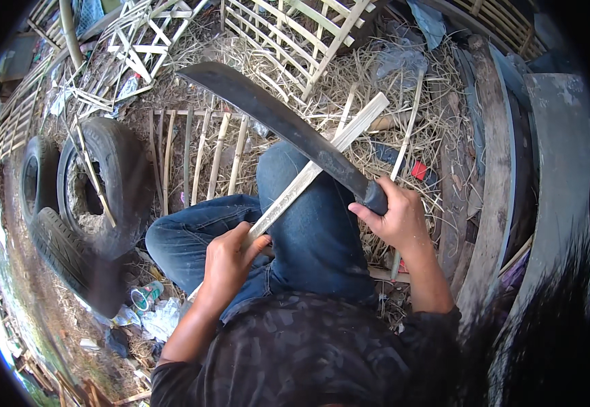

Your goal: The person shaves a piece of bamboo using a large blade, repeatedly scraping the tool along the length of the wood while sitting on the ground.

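My left hand [229, 259] is closed round the lower part of a pale bamboo strip [293, 190], which slants up and right across my raised knee. In my right hand [397, 216] is the dark handle of a machete [268, 112]. Its long, broad, dark blade reaches up and left, crossing over the strip above the knee. The blade appears to touch the strip near the crossing. Beyond the blade, the strip's wider pale end sticks out to the upper right. The strip's lower end passes under my left hand and is partly hidden by my forearm.
Old tyres [115, 176] lie at the left, with a stick across one. Bamboo lattice panels [295, 34] rest at the far side. Shavings [376, 88] and loose strips cover the ground. Planks [488, 169] run along the right. A plastic cup [147, 296] lies near the tyres.
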Action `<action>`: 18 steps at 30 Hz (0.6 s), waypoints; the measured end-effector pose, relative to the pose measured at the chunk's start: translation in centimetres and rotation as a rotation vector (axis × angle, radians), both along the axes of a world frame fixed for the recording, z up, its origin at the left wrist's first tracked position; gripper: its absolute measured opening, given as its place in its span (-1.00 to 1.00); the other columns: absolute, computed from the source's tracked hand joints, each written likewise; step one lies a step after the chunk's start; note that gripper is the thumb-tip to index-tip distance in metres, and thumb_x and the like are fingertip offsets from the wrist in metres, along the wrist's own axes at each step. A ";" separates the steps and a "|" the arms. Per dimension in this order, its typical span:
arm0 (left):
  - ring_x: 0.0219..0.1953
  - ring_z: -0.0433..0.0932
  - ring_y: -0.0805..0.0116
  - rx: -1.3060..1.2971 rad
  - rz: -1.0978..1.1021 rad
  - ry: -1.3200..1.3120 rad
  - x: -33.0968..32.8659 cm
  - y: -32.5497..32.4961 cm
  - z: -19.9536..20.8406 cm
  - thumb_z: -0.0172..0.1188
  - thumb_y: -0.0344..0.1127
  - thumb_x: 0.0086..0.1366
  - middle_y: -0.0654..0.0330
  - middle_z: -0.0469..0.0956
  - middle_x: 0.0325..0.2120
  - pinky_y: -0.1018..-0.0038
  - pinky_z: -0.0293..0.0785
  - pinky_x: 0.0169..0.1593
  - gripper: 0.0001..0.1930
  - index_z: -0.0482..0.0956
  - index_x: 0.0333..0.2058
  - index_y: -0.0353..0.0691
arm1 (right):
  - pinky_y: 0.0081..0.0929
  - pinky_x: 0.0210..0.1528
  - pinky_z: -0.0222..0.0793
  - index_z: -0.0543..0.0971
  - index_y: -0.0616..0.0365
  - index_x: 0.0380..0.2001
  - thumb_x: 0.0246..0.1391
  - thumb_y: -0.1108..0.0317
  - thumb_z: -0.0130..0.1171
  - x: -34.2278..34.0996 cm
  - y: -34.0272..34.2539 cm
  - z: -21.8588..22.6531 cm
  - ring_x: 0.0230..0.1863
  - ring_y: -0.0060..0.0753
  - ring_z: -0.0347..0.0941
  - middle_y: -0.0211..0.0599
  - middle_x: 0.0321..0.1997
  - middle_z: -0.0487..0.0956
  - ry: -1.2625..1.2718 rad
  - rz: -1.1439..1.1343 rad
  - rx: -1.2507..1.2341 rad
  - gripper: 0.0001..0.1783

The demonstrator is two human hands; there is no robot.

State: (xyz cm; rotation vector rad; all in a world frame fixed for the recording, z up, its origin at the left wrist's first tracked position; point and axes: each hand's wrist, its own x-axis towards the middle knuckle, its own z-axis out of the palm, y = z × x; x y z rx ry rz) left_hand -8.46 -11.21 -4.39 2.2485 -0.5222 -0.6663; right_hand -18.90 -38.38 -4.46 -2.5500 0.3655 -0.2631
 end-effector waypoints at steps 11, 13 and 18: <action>-0.48 0.54 0.00 0.062 -0.249 -0.090 -1.0 -0.3 0.9 0.32 0.01 0.06 0.06 0.55 -0.54 0.25 0.41 -0.45 -0.53 0.32 -0.46 -0.28 | -0.32 -0.58 0.43 0.47 0.23 -0.43 -0.13 -0.19 0.33 0.7 0.8 0.7 -0.63 -0.12 0.53 -0.19 -0.68 0.51 -0.034 0.132 -0.026 -0.38; -0.52 0.57 0.05 0.179 -0.261 -0.186 -1.4 -0.4 0.5 0.32 0.01 0.06 0.11 0.57 -0.55 0.28 0.43 -0.50 -0.52 0.29 -0.46 -0.27 | -0.32 -0.58 0.43 0.47 0.24 -0.43 -0.13 -0.20 0.32 0.7 1.0 0.2 -0.63 -0.12 0.53 -0.17 -0.68 0.51 -0.021 0.149 -0.035 -0.37; -0.57 0.57 0.11 0.142 -0.262 -0.281 -1.8 -0.5 0.1 0.31 0.02 0.08 0.14 0.57 -0.58 0.31 0.44 -0.54 -0.53 0.32 -0.43 -0.26 | -0.30 -0.58 0.43 0.45 0.22 -0.47 -0.11 -0.23 0.28 0.6 2.2 0.2 -0.64 -0.14 0.52 -0.17 -0.71 0.49 0.043 0.212 0.008 -0.37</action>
